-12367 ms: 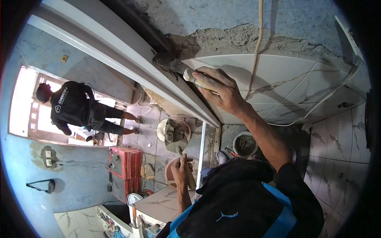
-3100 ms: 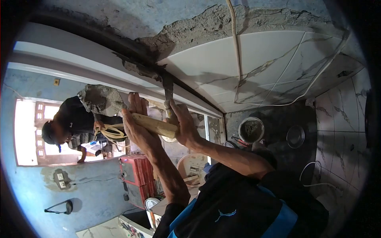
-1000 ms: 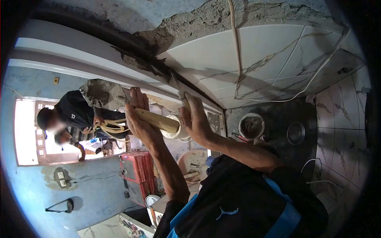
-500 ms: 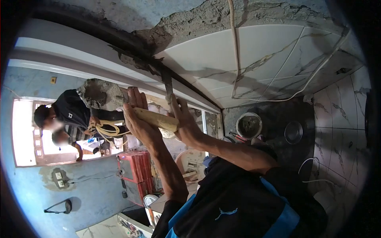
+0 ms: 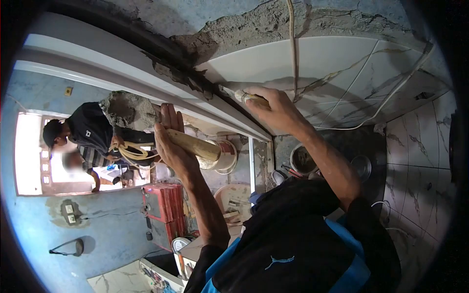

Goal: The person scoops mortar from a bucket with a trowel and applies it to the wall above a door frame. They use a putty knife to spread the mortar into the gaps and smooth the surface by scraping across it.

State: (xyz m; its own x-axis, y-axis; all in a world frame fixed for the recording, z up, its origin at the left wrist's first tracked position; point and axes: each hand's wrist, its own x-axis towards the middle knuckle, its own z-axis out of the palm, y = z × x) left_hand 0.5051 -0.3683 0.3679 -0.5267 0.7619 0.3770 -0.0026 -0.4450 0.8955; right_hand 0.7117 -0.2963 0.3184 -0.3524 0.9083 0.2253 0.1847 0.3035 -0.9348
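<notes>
My left hand (image 5: 177,146) is closed round a float with a thick wooden handle (image 5: 198,145). Grey mortar (image 5: 129,113) is heaped on the float, left of my fingers. My right hand (image 5: 274,108) grips a small putty knife (image 5: 243,95), its blade at the dark gap between the white frame (image 5: 166,90) and the marbled wall tile (image 5: 322,68). Rough mortar sticks along the frame's edge near the blade.
A cable (image 5: 294,53) hangs across the tiles. Below are a mortar bucket (image 5: 301,160), a round basin (image 5: 234,195) and red boxes (image 5: 166,202). Beyond the frame, a person in black (image 5: 90,128) holds coiled hose (image 5: 133,150); another person is beside them.
My right hand has moved up and right with the putty knife, away from the float and over to the tile's edge. My left hand has stayed nearly in place with the float.
</notes>
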